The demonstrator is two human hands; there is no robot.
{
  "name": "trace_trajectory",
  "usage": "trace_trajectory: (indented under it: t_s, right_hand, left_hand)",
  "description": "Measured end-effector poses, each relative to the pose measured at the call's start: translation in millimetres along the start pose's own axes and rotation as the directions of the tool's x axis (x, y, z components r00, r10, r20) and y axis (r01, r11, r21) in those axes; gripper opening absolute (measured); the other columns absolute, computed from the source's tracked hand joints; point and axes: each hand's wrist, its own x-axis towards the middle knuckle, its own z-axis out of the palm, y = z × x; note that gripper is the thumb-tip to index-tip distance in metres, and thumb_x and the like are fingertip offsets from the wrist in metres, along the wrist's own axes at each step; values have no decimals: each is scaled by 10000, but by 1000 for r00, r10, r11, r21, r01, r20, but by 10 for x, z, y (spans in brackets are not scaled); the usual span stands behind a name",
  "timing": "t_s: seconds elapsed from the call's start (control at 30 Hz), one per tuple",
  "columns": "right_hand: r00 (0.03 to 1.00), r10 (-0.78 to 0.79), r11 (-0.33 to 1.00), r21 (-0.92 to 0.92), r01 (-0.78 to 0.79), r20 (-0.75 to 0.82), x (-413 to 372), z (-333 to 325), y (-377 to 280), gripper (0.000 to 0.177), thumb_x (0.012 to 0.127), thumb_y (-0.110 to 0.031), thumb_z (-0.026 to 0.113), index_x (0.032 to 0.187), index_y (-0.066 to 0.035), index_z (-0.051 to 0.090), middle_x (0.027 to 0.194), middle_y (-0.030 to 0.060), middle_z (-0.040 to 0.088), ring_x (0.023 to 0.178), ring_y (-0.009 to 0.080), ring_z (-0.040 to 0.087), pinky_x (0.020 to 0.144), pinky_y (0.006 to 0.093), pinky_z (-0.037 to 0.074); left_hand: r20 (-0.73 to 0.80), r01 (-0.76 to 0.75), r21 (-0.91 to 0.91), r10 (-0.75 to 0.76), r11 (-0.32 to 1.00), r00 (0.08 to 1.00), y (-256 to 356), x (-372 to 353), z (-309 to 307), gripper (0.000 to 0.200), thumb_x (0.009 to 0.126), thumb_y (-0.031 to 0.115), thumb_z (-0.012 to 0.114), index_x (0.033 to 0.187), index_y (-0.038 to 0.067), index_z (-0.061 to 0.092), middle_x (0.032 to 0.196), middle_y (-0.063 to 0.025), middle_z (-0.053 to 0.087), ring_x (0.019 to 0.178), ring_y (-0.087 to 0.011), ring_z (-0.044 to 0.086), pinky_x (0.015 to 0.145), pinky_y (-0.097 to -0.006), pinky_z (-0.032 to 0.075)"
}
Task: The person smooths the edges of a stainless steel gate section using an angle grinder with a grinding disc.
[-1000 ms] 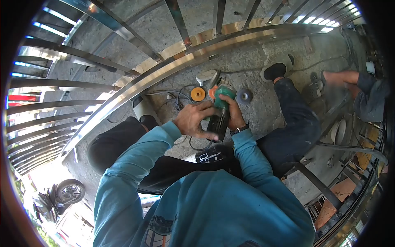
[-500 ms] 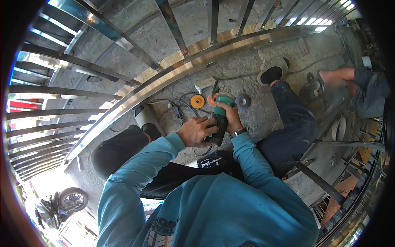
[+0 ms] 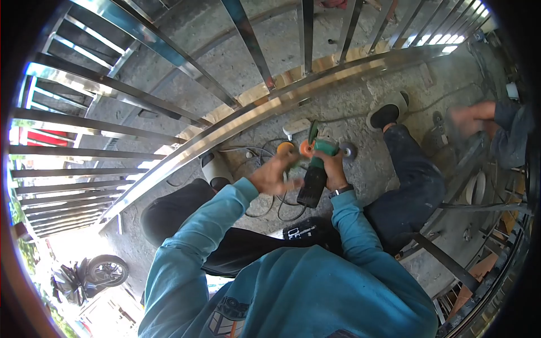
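Observation:
A green and black angle grinder [image 3: 313,183] is gripped around its green front part by my right hand [image 3: 333,169]. Its side handle [image 3: 313,132] points away from me. My left hand [image 3: 275,174] is off the tool, just left of its black body, fingers apart and blurred by motion. Close to the grinder's head lie a yellow-orange disc [image 3: 285,148], an orange disc [image 3: 306,149] and a grey disc [image 3: 350,150], the last two partly hidden by the tool or my hand.
A curved shiny metal railing [image 3: 265,112] with upright bars arcs across in front. Grey cables and a white block with a cord [image 3: 297,127] lie on the concrete floor. Another person's blurred hand or foot [image 3: 470,116] is at the right. A motorcycle wheel [image 3: 107,271] shows lower left.
My left hand has let go of the grinder's body and moved left of it. My right hand still holds the tool. The whole view has shifted slightly.

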Motion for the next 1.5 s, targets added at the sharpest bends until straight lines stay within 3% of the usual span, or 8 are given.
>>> trace_trajectory:
  t_s: [0.13, 0.23, 0.87, 1.07, 1.17, 1.27, 1.33, 1.5]
  right_hand:
    - [985, -159, 956, -238, 170, 63, -166, 157, 28, 865, 713, -61, 837, 1373, -12, 280, 1231, 144, 520, 1101, 235, 575, 887, 361, 530]
    - [952, -268, 880, -365, 304, 147, -216, 240, 115, 917, 712, -78, 831, 1415, -36, 244, 1222, 197, 583, 1077, 299, 637, 889, 395, 539]
    - [908, -352, 695, -586, 417, 228, -588, 453, -97, 990, 700, -120, 859, 1459, -27, 230, 1209, 239, 625, 1070, 340, 663, 944, 409, 522]
    - [906, -388, 824, -376, 423, 168, -363, 378, -57, 915, 731, -88, 841, 1426, -23, 250, 1181, 172, 596, 1024, 283, 655, 879, 378, 545]
    - [963, -237, 961, -114, 252, 131, -283, 246, -101, 894, 746, -51, 829, 1417, -20, 239, 1190, 149, 559, 1017, 246, 638, 831, 360, 569]
    - [991, -72, 996, 53, 67, 109, -176, 112, -81, 801, 766, -37, 819, 1392, -11, 320, 1160, 137, 576, 969, 229, 652, 771, 358, 598]
    - [978, 1, 970, 236, -50, 206, -148, 49, -123, 577, 785, -46, 800, 1275, -7, 499, 1062, 117, 632, 848, 221, 684, 694, 352, 606]
    - [980, 42, 962, 258, -93, 195, -119, -29, -177, 304, 844, -80, 742, 1109, 3, 618, 954, 108, 670, 734, 222, 694, 612, 353, 605]
  left_hand:
    - [-458, 410, 42, -347, 911, 818, -335, 139, -178, 418, 903, 194, 690, 1249, -24, 602, 1032, -242, 582, 1083, -424, 598, 898, -501, 492]
    - [-630, 406, 16, -306, 914, 714, -556, 159, -156, 412, 881, 196, 729, 1219, -17, 629, 1087, -266, 624, 1059, -442, 613, 909, -491, 496]
    - [-661, 472, -15, -363, 882, 657, -713, 224, -145, 386, 837, 294, 791, 1060, -16, 735, 1000, -258, 696, 950, -420, 676, 855, -451, 532]
    - [-515, 448, -539, -700, 713, 495, -1076, 51, -15, 511, 884, 331, 752, 1219, -41, 648, 1052, -197, 711, 919, -276, 696, 857, -384, 538]
    - [-179, 417, -821, -868, 391, 463, -939, -50, 194, 546, 879, 419, 734, 1211, -6, 649, 1082, -190, 712, 952, -249, 706, 833, -386, 538]
    - [-316, 558, -351, -656, 752, 685, -250, -68, 299, 667, 850, 532, 725, 1275, 32, 605, 1011, -177, 694, 906, -279, 714, 783, -393, 550]
    - [-65, 91, 132, -83, 987, 994, -128, -135, 271, 753, 801, 590, 743, 1324, 74, 579, 942, -165, 673, 856, -329, 711, 746, -425, 570]
    - [83, -217, 316, 201, 923, 976, -111, -73, 281, 800, 766, 558, 783, 1383, 103, 551, 882, -117, 640, 735, -314, 680, 662, -431, 561]
